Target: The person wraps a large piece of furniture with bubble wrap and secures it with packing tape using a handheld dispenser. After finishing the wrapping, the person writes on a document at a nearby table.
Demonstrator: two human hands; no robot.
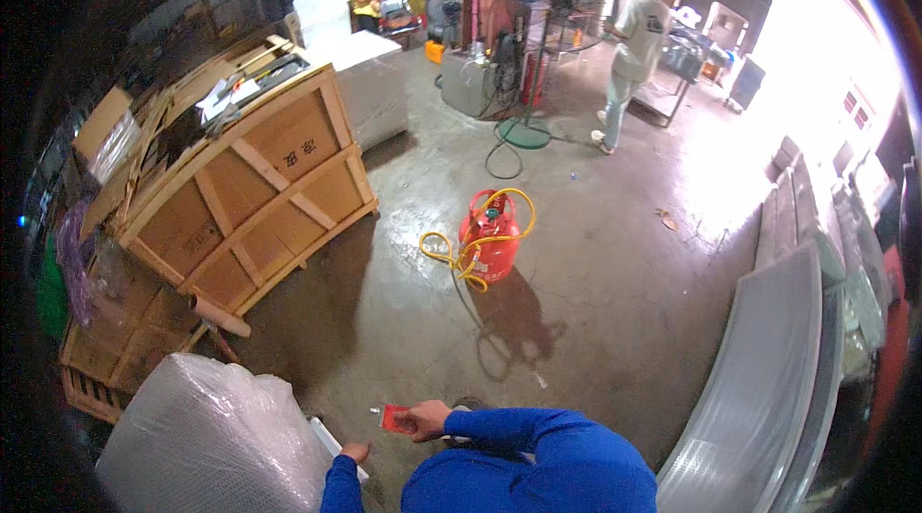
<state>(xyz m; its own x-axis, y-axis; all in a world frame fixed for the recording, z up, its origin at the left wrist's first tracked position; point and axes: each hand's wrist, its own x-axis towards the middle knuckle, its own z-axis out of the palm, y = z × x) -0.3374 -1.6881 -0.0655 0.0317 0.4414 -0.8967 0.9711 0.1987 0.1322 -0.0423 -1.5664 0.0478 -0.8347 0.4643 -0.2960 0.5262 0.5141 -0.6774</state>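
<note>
My right hand reaches across in front of me, closed around a small flat red object with a pale tip on its left end; its exact kind is unclear. Just left of it and lower, my left hand has its fingers curled beside a narrow white strip. Whether the fingers grip that strip does not show. Against the strip stands a large bundle in bubble wrap, to the left of both hands.
A red gas cylinder with a yellow hose stands ahead on the concrete floor. Left is a big wooden crate; right, a stack of long grey panels. Farther off, a person stands by a pedestal fan.
</note>
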